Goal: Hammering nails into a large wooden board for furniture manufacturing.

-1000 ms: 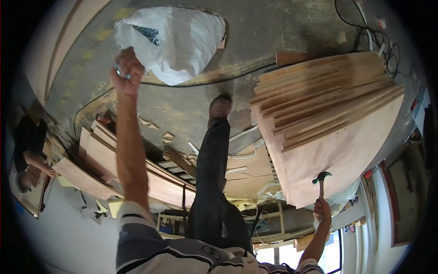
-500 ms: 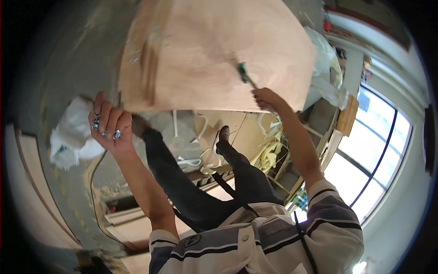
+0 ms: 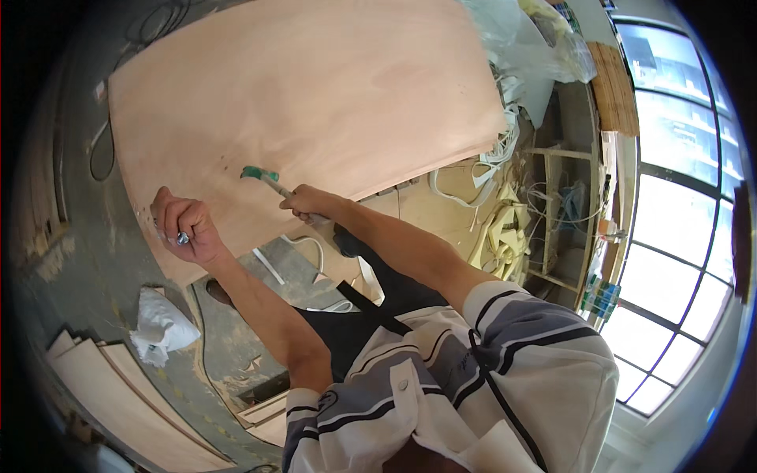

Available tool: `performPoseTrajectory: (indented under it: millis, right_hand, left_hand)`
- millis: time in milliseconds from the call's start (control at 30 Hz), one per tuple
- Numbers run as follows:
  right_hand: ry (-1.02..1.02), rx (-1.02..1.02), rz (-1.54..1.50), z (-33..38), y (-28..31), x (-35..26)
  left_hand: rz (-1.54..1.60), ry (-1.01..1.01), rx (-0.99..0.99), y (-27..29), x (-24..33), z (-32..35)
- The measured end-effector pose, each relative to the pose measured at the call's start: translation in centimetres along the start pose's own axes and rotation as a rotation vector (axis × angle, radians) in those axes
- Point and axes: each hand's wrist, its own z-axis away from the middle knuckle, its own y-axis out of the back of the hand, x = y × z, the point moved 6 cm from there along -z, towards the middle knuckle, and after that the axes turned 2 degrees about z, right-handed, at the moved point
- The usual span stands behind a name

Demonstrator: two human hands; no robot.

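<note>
Daylight pours in through a tall, multi-paned window (image 3: 678, 205) on the right, bright enough to wash out the glass. Beside it stands a rough wooden shelf frame (image 3: 564, 213) crowded with pale offcuts and tangled white cords (image 3: 493, 162). The concrete floor (image 3: 71, 260) is grey and dusty. Plywood strips (image 3: 118, 394) lie stacked at the lower left, near a crumpled white bag (image 3: 158, 327). A dark cable (image 3: 98, 154) loops across the floor.

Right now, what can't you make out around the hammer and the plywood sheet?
Head view, the only one:
- Green-headed hammer: handle hidden inside the right hand.
- Small shiny things in the left hand: too small to identify.
- Large pale plywood sheet: near corner covered by the left hand.
</note>
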Motion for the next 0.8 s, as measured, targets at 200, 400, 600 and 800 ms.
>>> performPoseTrajectory:
  millis: [200,400,600,800]
  right_hand:
    - [0.073,0.179,0.022,10.2,9.9,1.0]
    - [0.795,0.377,0.686,16.8,18.7,6.3]
    - [0.120,0.391,-0.598,25.1,19.0,9.6]
    - [0.097,0.351,-0.676,24.2,18.7,12.4]
  left_hand:
    - [0.153,0.056,0.050,5.3,-12.6,-2.7]
    - [0.180,0.243,0.135,10.6,-20.7,-4.8]
    - [0.124,0.374,0.199,15.2,-22.4,-4.6]
    - [-0.279,0.449,0.395,23.7,-17.0,-3.5]
